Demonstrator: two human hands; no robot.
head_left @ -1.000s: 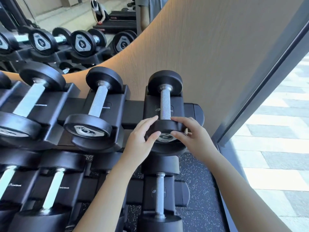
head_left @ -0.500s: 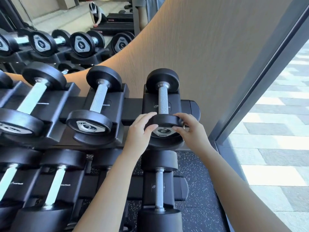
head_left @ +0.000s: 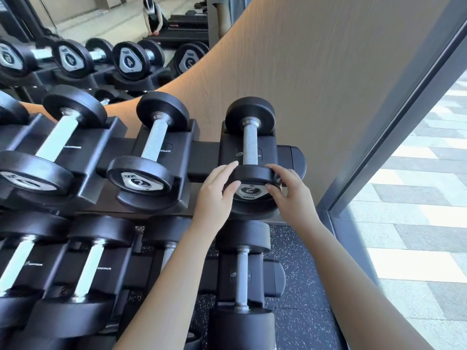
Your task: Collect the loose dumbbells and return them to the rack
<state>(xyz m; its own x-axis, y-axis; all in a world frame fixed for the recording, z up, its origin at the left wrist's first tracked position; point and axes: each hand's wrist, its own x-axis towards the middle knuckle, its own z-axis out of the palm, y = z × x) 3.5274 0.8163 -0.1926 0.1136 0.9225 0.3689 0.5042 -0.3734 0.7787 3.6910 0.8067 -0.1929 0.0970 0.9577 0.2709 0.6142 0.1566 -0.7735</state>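
The dumbbell (head_left: 250, 145) lies in the last cradle at the right end of the rack's (head_left: 290, 157) top tier, with its far head against the back of the cradle and its near plate toward the camera. Both grips hold that near plate. The left grip (head_left: 217, 188), a bare hand, has its fingers over the rim and its thumb on the plate's face. The right grip (head_left: 290, 190) clasps the opposite edge the same way.

Between the two thumbs a silvery badge shows a large "2". The small line of writing under it is too blurred to read. Under the dumbbell's handle the cradle carries a swirl logo, and the word beside it is hidden by the handle.

Just left of the dumbbell, the neighbouring dumbbell (head_left: 151, 145) also bears a "2", under a short word I cannot make out. Its cradle reads "…TILUS", the first letters covered by the handle. Further left, a smeared "NAUTILUS" shows on the next cradle (head_left: 72, 147). The heavier dumbbell there is motion-blurred and cut off by the frame edge.

Directly below the dumbbell, a lower-tier dumbbell (head_left: 242, 274) sits over the same swirl logo, with its near head cut off at the bottom edge. The left forearm hides most of another lower-tier dumbbell just to its left.

Above and left of the dumbbell, a mirror (head_left: 75, 26) shows reversed badges, among them a "4" and a "2". The word above each number is not legible.
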